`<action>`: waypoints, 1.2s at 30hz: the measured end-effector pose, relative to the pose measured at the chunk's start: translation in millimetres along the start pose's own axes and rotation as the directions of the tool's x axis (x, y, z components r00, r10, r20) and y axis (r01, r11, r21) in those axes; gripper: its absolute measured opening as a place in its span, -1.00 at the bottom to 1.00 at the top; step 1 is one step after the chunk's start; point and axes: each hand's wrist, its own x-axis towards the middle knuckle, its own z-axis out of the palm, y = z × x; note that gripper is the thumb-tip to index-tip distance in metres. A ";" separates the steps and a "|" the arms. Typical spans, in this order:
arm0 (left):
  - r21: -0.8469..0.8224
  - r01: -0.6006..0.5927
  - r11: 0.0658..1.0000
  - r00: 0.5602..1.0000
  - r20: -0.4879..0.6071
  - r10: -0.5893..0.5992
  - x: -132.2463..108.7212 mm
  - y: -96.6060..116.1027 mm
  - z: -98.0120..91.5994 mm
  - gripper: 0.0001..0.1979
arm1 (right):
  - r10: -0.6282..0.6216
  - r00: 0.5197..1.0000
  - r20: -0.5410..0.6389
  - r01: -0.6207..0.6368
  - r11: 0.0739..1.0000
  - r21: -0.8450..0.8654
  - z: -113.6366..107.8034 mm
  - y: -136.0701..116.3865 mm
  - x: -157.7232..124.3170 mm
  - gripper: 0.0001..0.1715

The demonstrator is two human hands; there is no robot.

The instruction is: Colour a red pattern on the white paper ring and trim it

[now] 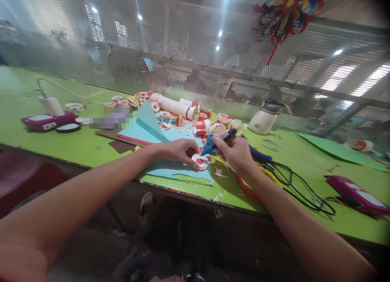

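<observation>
My left hand (179,150) is closed on a small red-and-white paper ring (200,161) and holds it down on a light blue paper sheet (170,168). My right hand (236,152) grips a blue and black glue gun (224,139). Its blue nozzle points down at the ring's top edge. The gun's black cord (292,180) trails away to the right across the green table (76,148).
Several red-and-white paper rings and a stacked roll of them (176,106) lie behind the blue sheets. A white pot (263,119) stands further right. Purple boxes (45,121) (356,192) sit at both sides, a white charger (50,105) at left. A perforated metal screen (195,59) backs the table, a paper pinwheel (286,10) above.
</observation>
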 end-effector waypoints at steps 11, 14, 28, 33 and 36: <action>-0.034 -0.052 0.998 0.999 0.012 0.052 0.5 -0.6 0.4 -0.55 | 0.044 0.999 0.025 -0.042 0.997 -0.064 2.7 -2.3 -1.0 -0.64; -0.013 -0.039 0.999 0.999 0.019 0.040 -0.1 1.1 -0.7 -0.55 | 0.051 0.998 0.034 -0.049 0.996 -0.072 2.7 -2.9 -1.0 -0.65; -0.024 -0.046 0.999 0.999 0.020 0.047 -0.1 -0.2 -0.2 -0.52 | 0.034 0.998 0.045 -0.032 0.998 -0.050 4.7 -0.1 -1.7 -0.60; -0.015 -0.047 0.999 0.999 0.019 0.048 -0.1 -0.2 -0.5 -0.54 | 0.024 0.998 0.050 -0.021 0.998 -0.060 4.7 2.7 -1.4 -0.62; -0.010 -0.041 0.999 0.999 0.018 0.042 -0.1 0.4 -0.9 -0.54 | 0.013 0.998 0.055 -0.010 0.998 -0.063 4.7 5.1 -1.1 -0.61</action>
